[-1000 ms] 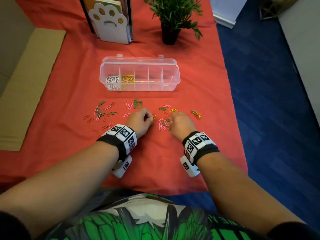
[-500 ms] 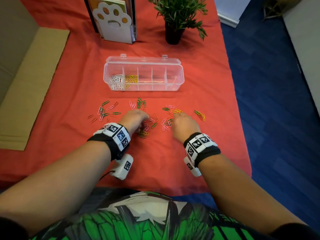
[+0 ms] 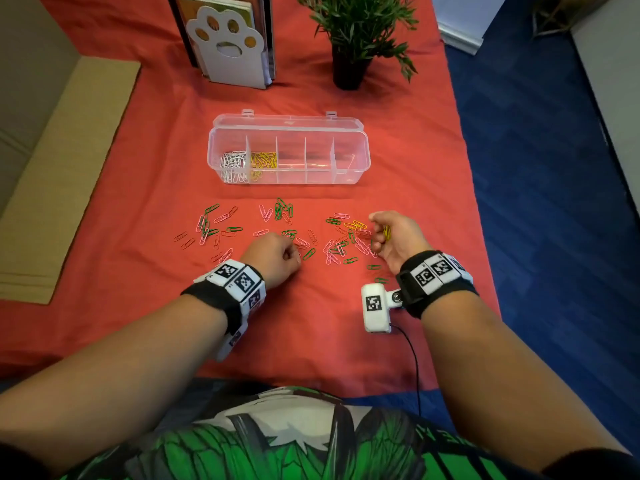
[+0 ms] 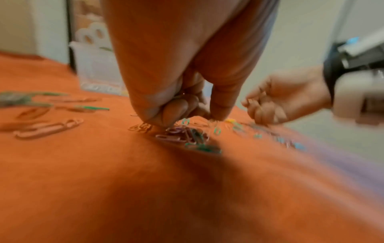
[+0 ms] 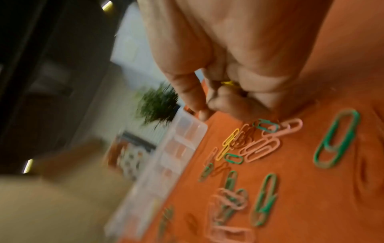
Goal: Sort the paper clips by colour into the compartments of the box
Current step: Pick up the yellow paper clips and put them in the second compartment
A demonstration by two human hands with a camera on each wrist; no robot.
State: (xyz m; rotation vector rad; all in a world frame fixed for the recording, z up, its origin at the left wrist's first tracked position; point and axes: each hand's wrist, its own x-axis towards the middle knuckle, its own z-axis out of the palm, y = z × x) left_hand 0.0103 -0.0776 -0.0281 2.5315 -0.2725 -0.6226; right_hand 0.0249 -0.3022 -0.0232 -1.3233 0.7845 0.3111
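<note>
The clear compartment box (image 3: 349, 174) lies open at mid-table, with white clips (image 3: 233, 166) in its leftmost compartment and yellow clips (image 3: 264, 161) in the second. Loose green, pink, red and yellow paper clips (image 3: 341, 245) are scattered on the red cloth in front of it. My left hand (image 3: 277, 254) is curled knuckles-up, its fingertips (image 4: 218, 113) down on a small heap of pink and green clips (image 4: 182, 134), pinching there. My right hand (image 3: 389, 235) is turned on its side just right of the scatter and holds yellow clips (image 5: 227, 83) in its curled fingers.
A paw-shaped book stand (image 3: 228, 43) and a potted plant (image 3: 356, 32) stand behind the box. A cardboard sheet (image 3: 65, 174) lies along the left. The table's right edge drops to blue floor (image 3: 554, 202) close to my right hand.
My right hand has lifted off the clips, shifted right and rolled onto its side with yellow clips in it. My left hand has stayed curled over the middle heap.
</note>
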